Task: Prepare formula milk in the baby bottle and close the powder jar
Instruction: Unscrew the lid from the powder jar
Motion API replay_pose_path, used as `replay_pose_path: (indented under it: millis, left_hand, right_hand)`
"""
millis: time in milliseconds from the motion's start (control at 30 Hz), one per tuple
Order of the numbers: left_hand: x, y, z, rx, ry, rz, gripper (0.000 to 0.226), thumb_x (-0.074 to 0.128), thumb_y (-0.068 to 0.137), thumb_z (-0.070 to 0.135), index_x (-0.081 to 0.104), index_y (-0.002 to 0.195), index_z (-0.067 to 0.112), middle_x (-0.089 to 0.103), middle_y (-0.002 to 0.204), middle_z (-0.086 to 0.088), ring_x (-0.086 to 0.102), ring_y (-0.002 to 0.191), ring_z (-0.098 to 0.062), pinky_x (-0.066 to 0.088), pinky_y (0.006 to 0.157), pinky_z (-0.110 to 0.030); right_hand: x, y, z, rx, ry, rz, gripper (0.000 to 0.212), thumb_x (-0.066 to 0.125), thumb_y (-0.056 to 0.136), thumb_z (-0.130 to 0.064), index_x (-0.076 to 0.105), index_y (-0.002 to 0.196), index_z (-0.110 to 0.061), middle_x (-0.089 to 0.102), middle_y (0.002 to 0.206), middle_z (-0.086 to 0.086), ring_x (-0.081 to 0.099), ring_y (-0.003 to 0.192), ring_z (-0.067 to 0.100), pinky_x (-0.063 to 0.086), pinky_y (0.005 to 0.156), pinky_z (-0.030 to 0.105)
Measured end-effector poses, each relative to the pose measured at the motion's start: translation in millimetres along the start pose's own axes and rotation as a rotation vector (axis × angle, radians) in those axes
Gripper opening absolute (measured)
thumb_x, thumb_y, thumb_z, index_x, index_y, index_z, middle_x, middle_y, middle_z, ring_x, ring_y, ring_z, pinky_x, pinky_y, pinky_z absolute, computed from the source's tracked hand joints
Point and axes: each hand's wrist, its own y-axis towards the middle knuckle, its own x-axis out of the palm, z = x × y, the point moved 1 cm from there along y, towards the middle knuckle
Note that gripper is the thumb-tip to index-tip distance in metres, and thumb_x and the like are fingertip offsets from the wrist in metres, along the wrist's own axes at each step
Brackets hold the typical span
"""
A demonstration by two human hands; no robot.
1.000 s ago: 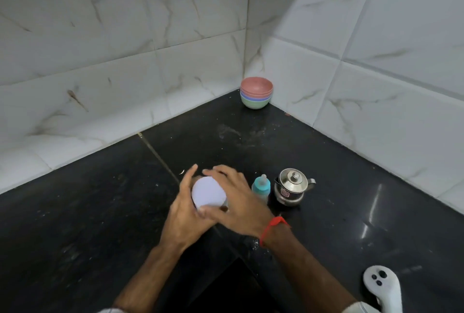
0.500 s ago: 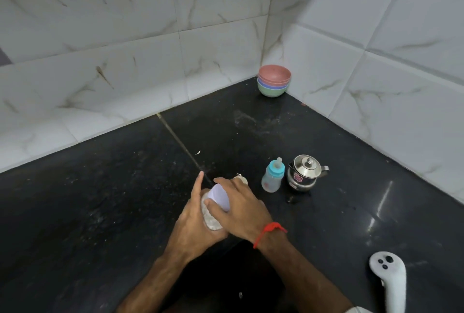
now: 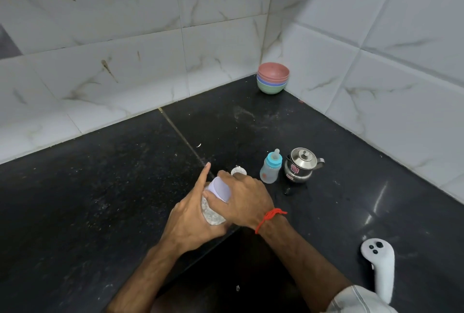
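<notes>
Black stone surface [image 3: 100, 199]: we grip the clear powder jar [image 3: 209, 213] in our left hand [image 3: 190, 217], our right hand [image 3: 241, 199] closed on its white lid [image 3: 221, 188]. Baby bottle [image 3: 271, 168] stands capped beside the steel kettle [image 3: 300, 164]; we judge that closing is underway.

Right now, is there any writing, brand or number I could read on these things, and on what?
None can be read.
Steel kettle: red sticker, too blurred.
Baby bottle: small orange mark, too small.
White controller: buttons only, no text.
Powder jar: no label shows.
</notes>
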Motion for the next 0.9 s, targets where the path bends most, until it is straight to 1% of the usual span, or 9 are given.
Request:
replay_pose_path:
  millis: [167,333,400,467,533,600,700,767,900]
  left_hand:
    - [-2.0,-3.1,-4.7,0.010,-0.070,-0.083,0.132,0.092,0.061,0.041,-0.001,0.152,0.062,0.068,0.118,0.025,0.070,0.104,-0.002,0.061,0.089,-0.039]
    - [-4.1,-7.5,-7.3,0.025,-0.126,-0.135,0.122,0.095,0.060,0.034,0.019,0.152,0.057,0.059,0.134,0.031,0.061,0.122,0.003,0.056,0.100,-0.036]
    - [-4.4,-7.5,-6.5,0.003,-0.132,-0.128,0.105,0.096,0.060,0.033,0.035,0.142,0.056,0.062,0.129,0.029,0.062,0.119,0.003,0.057,0.098,-0.037]
    - [-3.4,-7.7,-1.9,-0.026,-0.108,-0.097,0.090,0.095,0.058,0.040,0.044,0.130,0.053,0.066,0.120,0.024,0.068,0.109,-0.002,0.062,0.088,-0.038]
    - [-2.3,-8.4,5.6,-0.005,-0.029,-0.044,0.087,0.091,0.057,0.049,0.043,0.129,0.048,0.063,0.119,0.022,0.069,0.102,-0.004,0.063,0.079,-0.035]
    - [-2.8,-8.2,13.0,0.044,0.048,-0.003,0.089,0.087,0.058,0.052,0.041,0.134,0.042,0.056,0.124,0.025,0.066,0.104,-0.002,0.062,0.079,-0.032]
    - [-9.5,-5.9,21.5,0.086,0.067,0.009,0.084,0.088,0.058,0.046,0.041,0.128,0.041,0.059,0.114,0.025,0.065,0.098,0.002,0.061,0.077,-0.028]
    - [-14.8,-5.2,26.4,0.098,0.086,0.005,0.084,0.087,0.056,0.041,0.040,0.125,0.045,0.062,0.106,0.024,0.067,0.091,0.001,0.061,0.072,-0.027]
    - [-25.0,-1.8,31.0,0.096,0.051,-0.033,0.084,0.092,0.057,0.033,0.043,0.123,0.046,0.067,0.102,0.020,0.069,0.091,0.000,0.060,0.072,-0.022]
  right_hand:
    - [-6.1,-7.0,2.1,-0.123,0.053,0.022,0.075,0.039,0.085,-0.075,0.066,0.125,-0.017,0.073,0.093,0.004,0.067,0.078,0.022,0.053,0.068,0.034]
    - [-10.3,-12.5,6.0,-0.221,0.070,0.040,0.067,0.046,0.086,-0.072,0.067,0.122,-0.019,0.074,0.097,0.001,0.068,0.079,0.019,0.048,0.069,0.025]
    - [-17.3,-11.7,2.3,-0.168,0.093,0.013,0.065,0.043,0.085,-0.072,0.064,0.123,-0.024,0.072,0.105,-0.003,0.068,0.087,0.018,0.044,0.072,0.024]
    - [-20.0,-13.8,-3.2,-0.093,0.102,0.004,0.063,0.037,0.085,-0.074,0.058,0.122,-0.028,0.068,0.110,-0.005,0.067,0.092,0.020,0.046,0.073,0.028]
    - [-21.4,-16.0,-11.7,0.034,0.085,-0.031,0.060,0.035,0.088,-0.074,0.052,0.123,-0.029,0.063,0.115,-0.002,0.066,0.097,0.027,0.051,0.079,0.036]
    - [-21.6,-15.6,-19.3,0.203,0.020,-0.072,0.066,0.031,0.088,-0.077,0.049,0.126,-0.026,0.059,0.119,0.003,0.065,0.099,0.035,0.052,0.084,0.044]
    - [-25.5,-15.1,-27.8,0.183,-0.062,0.115,0.070,0.025,0.086,-0.076,0.058,0.115,-0.022,0.064,0.106,0.001,0.068,0.086,0.030,0.055,0.073,0.040]
    - [-27.3,-16.2,-25.7,0.080,-0.007,0.261,0.059,0.035,0.089,-0.070,0.065,0.102,-0.020,0.069,0.093,-0.002,0.068,0.075,0.024,0.054,0.064,0.037]
    - [-35.2,-13.6,-12.8,-0.119,0.149,0.333,0.050,0.049,0.090,-0.061,0.070,0.104,-0.018,0.071,0.094,-0.003,0.067,0.075,0.019,0.056,0.064,0.038]
